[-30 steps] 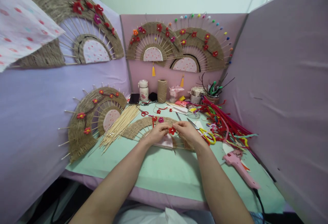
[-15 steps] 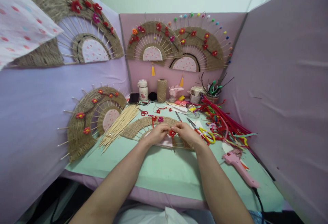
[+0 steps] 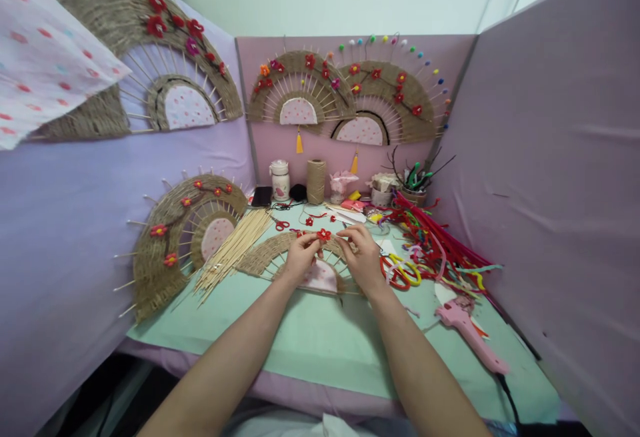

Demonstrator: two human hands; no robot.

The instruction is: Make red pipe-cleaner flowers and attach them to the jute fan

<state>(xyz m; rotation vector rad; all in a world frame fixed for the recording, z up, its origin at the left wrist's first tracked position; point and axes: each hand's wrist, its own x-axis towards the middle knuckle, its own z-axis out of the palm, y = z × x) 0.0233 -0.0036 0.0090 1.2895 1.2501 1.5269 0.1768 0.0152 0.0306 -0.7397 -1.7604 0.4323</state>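
Note:
A small red pipe-cleaner flower (image 3: 324, 234) is pinched in the fingertips of my left hand (image 3: 301, 255), raised over the fan on the table. My right hand (image 3: 361, 255) is closed in a pinch just right of the flower; what its fingertips hold, if anything, is too small to make out. Below both hands lies a twine-wrapped fan (image 3: 265, 254) with thin stick ribs and a dotted white half-circle (image 3: 321, 277) at its centre. My hands cover part of its upper band.
Thin sticks (image 3: 233, 250) lie left of the fan. Red-handled scissors (image 3: 281, 225) rest behind them. Yellow-handled scissors (image 3: 407, 270), a heap of red pipe cleaners (image 3: 435, 230) and a pink glue gun (image 3: 473, 337) with a cord are at right. A twine spool (image 3: 315, 182) stands behind.
Both hands have lifted the red flower up and slightly left, away from the fan's middle. My right hand's fingers have moved a little apart from the flower. The view has tilted up slightly.

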